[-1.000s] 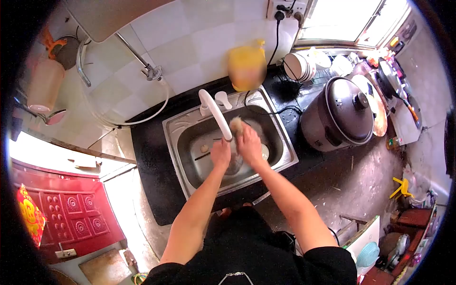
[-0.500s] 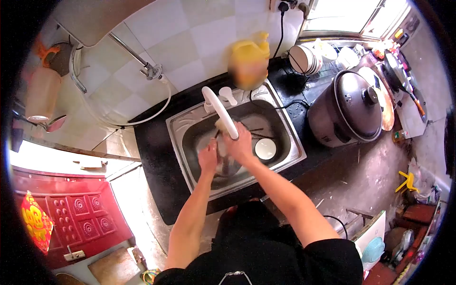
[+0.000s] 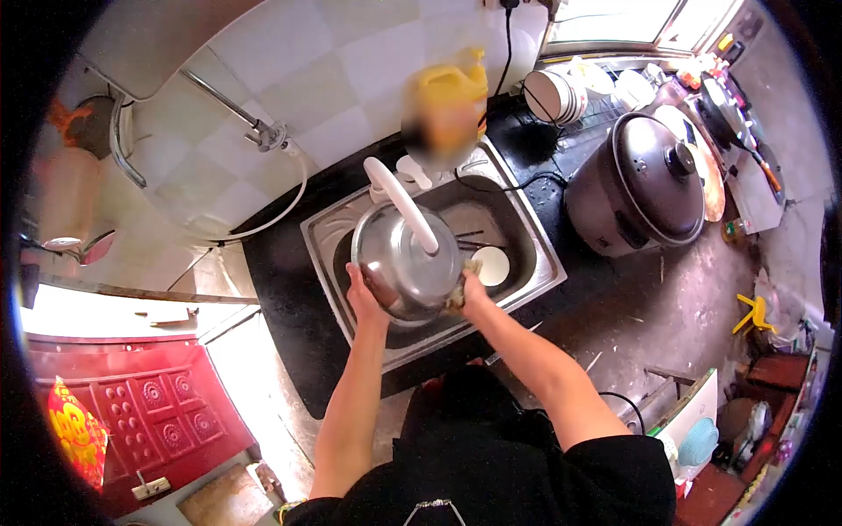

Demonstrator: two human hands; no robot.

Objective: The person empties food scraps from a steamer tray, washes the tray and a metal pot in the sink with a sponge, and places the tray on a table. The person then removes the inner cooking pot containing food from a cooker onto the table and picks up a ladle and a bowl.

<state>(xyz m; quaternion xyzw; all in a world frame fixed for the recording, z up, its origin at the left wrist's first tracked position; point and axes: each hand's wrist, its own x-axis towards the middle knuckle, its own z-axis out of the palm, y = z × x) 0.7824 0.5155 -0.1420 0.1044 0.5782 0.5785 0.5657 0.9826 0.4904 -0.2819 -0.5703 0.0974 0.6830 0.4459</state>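
Note:
A round metal basin (image 3: 405, 273) is held up over the sink (image 3: 545, 263), beneath the white faucet (image 3: 402, 203). My left hand (image 3: 365, 300) grips its left edge. At the basin's lower right edge, my right hand (image 3: 472, 294) is closed on a tan scrubber (image 3: 458, 296), pressed against the metal. Inside the sink, right of the basin, lie a white bowl (image 3: 493, 266) and dark chopsticks (image 3: 474, 241).
A large dark pot (image 3: 614, 197) with a lid stands right of the sink. Behind the sink is a yellow jug (image 3: 452, 96). Stacked bowls (image 3: 553, 98) sit on a rack at the back right, and a black cord crosses the sink's rear corner.
The metal basin has been raised from the sink into clear view, tilted under the faucet. My left hand moved left and down to its edge; my right hand moved right and down with the scrubber.

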